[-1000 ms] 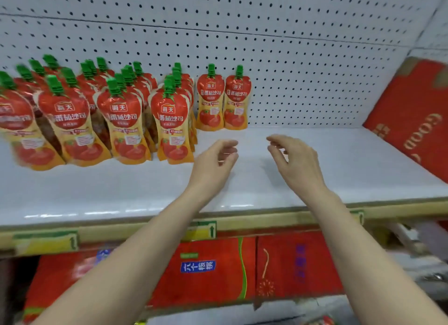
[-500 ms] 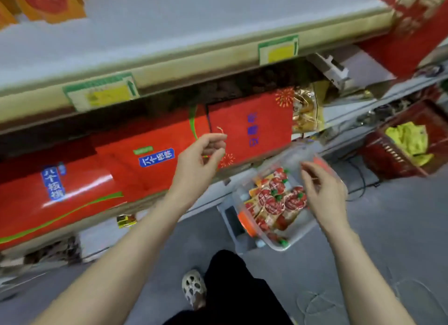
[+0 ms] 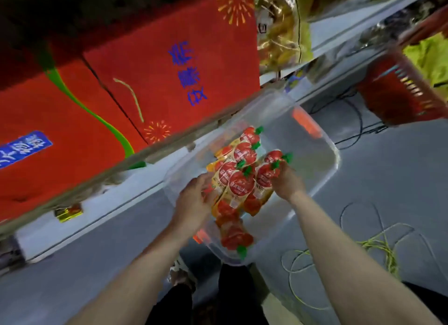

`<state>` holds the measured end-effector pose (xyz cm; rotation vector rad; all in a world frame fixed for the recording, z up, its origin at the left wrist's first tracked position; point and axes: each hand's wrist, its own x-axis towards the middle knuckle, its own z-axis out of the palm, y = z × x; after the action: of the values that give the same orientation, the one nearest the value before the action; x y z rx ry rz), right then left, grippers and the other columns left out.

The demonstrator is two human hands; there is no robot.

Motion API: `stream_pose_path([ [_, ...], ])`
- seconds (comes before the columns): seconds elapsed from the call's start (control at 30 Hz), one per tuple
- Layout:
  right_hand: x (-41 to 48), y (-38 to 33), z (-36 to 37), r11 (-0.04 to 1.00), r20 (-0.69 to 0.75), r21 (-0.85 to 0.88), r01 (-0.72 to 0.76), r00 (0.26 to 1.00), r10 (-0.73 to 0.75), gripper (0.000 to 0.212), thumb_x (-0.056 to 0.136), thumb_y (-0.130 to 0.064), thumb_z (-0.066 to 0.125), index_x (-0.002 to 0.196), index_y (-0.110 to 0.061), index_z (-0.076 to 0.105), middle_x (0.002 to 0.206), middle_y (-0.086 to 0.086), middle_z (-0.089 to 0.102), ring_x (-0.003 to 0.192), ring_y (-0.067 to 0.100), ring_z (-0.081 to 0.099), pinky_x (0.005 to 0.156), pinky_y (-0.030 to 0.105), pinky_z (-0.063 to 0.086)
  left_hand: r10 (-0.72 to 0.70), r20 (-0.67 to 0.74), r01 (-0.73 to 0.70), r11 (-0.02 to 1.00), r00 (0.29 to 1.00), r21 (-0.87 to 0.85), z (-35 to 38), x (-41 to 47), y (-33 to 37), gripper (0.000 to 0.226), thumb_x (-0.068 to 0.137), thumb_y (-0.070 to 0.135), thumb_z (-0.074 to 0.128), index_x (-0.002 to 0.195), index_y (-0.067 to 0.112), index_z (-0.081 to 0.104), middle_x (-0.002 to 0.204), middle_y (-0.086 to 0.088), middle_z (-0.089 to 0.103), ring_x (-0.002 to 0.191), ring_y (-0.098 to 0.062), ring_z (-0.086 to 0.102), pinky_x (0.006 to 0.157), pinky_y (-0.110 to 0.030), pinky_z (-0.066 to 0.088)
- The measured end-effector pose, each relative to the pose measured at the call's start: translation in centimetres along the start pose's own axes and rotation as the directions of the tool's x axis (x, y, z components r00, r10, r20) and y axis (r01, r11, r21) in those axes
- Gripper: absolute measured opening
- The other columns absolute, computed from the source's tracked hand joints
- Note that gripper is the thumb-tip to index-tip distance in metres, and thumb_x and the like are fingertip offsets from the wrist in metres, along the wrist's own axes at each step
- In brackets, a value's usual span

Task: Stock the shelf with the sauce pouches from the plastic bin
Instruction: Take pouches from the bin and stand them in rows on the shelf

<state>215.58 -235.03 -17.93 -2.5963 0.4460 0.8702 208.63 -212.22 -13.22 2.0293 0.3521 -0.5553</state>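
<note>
Two red cardboard cartons (image 3: 169, 65) with blue lettering and firework prints, on a low shelf, up and to the left of both hands.

One grey floor (image 3: 378, 179), beneath and around the hands.

One clear plastic bin (image 3: 308, 150), rectangular, with an orange latch (image 3: 306, 123) at the far end and another at the near end; it stands on the floor, and both hands reach into its near half.

One red slatted plastic basket (image 3: 397, 94), far right of the right hand, well apart from the bin.

One crinkled gold foil bag (image 3: 278, 26), on the shelf above and beyond the right hand.

Several red and yellow sauce pouches (image 3: 240, 179) with green screw caps, heaped in the bin between the two hands; one more lies toward the near end, below the left hand.

One left hand (image 3: 194, 203), fingers laid against the left edge of the heap and touching it; motion blur hides whether they curl round a pouch.

One right hand (image 3: 287, 183), on the right edge of the heap, fingers curled round the neck of a pouch just under its green cap (image 3: 275, 165).

One loose yellow-green cord (image 3: 378, 247), looped on the floor to the right of the right forearm.
</note>
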Motion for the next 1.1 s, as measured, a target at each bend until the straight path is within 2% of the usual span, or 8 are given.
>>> stream_pose_path([
  [0.07, 3.7, 0.4, 1.3, 0.997, -0.008, -0.026, -0.077, 0.997, 0.076, 0.054, 0.099, -0.021, 0.015, 0.140, 0.002, 0.040, 0.139, 0.021, 0.052, 0.125, 0.037, 0.054, 0.101, 0.039, 0.043, -0.046, -0.009, 0.046, 0.993, 0.999, 0.108, 2.6, 3.1, -1.7, 0.047, 0.093, 0.019, 0.061, 0.138, 0.016, 0.049, 0.137, -0.007, 0.054, 0.125, -0.024, 0.054, 0.103, -0.037, 0.044],
  [0.23, 8.2, 1.3, 5.0, 0.885, 0.211, 0.332, -0.328, 0.940, 0.269, 0.041, 0.095, -0.013, 0.058, 0.132, 0.002, 0.051, 0.130, 0.012, 0.056, 0.123, 0.032, 0.054, 0.074, 0.019, 0.046, -0.206, 0.018, 0.187, 0.918, 0.978, 0.348, 6.9, 8.1, -4.6, 0.063, 0.093, 0.018, 0.058, 0.150, 0.016, 0.029, 0.147, -0.014, 0.041, 0.135, -0.030, 0.040, 0.107, -0.037, 0.035],
  [0.33, 8.3, 0.3, 5.1, 0.898, 0.003, 0.388, -0.206, 0.975, 0.222, 0.035, 0.085, -0.032, 0.071, 0.103, -0.004, 0.061, 0.096, 0.009, 0.065, 0.090, 0.027, 0.063, 0.067, 0.027, 0.045, -0.276, -0.004, 0.249, 0.861, 0.961, 0.443, 8.3, 9.5, -5.5, 0.069, 0.092, 0.014, 0.056, 0.152, 0.014, 0.021, 0.146, -0.017, 0.040, 0.134, -0.033, 0.039, 0.107, -0.041, 0.035],
  [0.43, 8.0, -0.8, 4.2, 0.846, -0.113, 0.530, -0.059, 0.984, 0.139, 0.019, 0.086, -0.025, 0.073, 0.083, -0.010, 0.063, 0.084, 0.007, 0.066, 0.077, 0.026, 0.061, 0.068, 0.032, 0.045, -0.297, -0.056, 0.284, 0.817, 0.953, 0.501, 8.7, 10.4, -5.7, 0.067, 0.090, 0.010, 0.058, 0.149, 0.014, 0.027, 0.138, -0.017, 0.040, 0.125, -0.037, 0.047, 0.101, -0.044, 0.042],
  [0.53, 8.3, -0.9, 4.3, 0.700, -0.041, 0.712, -0.054, 0.992, 0.118, 0.023, 0.083, -0.018, 0.077, 0.100, -0.012, 0.063, 0.093, 0.004, 0.070, 0.089, 0.026, 0.067, 0.080, 0.037, 0.056, -0.306, -0.093, 0.314, 0.835, 0.947, 0.451, 8.7, 11.1, -5.7, 0.047, 0.092, 0.018, 0.057, 0.135, 0.014, 0.037, 0.128, -0.017, 0.047, 0.117, -0.039, 0.052, 0.091, -0.046, 0.045],
  [0.67, 9.5, 0.1, 6.5, 0.724, 0.156, 0.648, -0.238, 0.971, 0.179, 0.040, 0.075, -0.020, 0.083, 0.110, -0.012, 0.066, 0.109, 0.008, 0.073, 0.099, 0.030, 0.069, 0.093, 0.050, 0.054, -0.287, -0.115, 0.307, 0.832, 0.951, 0.462, 8.9, 11.3, -6.0, 0.043, 0.093, 0.020, 0.059, 0.129, 0.011, 0.038, 0.123, -0.018, 0.056, 0.112, -0.037, 0.056, 0.086, -0.044, 0.045],
  [0.8, 9.0, -0.1, 5.9, 0.759, 0.069, 0.634, -0.145, 0.989, 0.132, 0.035, 0.081, -0.021, 0.078, 0.112, -0.006, 0.068, 0.109, 0.010, 0.073, 0.099, 0.030, 0.069, 0.093, 0.050, 0.054, -0.227, -0.071, 0.230, 0.821, 0.971, 0.523, 8.3, 10.9, -5.9, 0.048, 0.094, 0.020, 0.055, 0.140, 0.016, 0.039, 0.117, -0.020, 0.063, 0.111, -0.038, 0.056, 0.088, -0.042, 0.047],
  [1.1, 1.1, -0.7, -0.9, 0.595, -0.213, 0.777, 0.207, 0.975, -0.062, 0.023, 0.087, -0.011, 0.069, 0.109, -0.008, 0.065, 0.103, 0.010, 0.072, 0.096, 0.030, 0.070, 0.086, 0.047, 0.056, -0.022, -0.079, 0.026, 0.999, 0.997, 0.045, 3.0, 5.6, -0.3, 0.037, 0.092, 0.024, 0.061, 0.127, 0.018, 0.052, 0.118, -0.004, 0.068, 0.107, -0.025, 0.063, 0.090, -0.038, 0.050],
])
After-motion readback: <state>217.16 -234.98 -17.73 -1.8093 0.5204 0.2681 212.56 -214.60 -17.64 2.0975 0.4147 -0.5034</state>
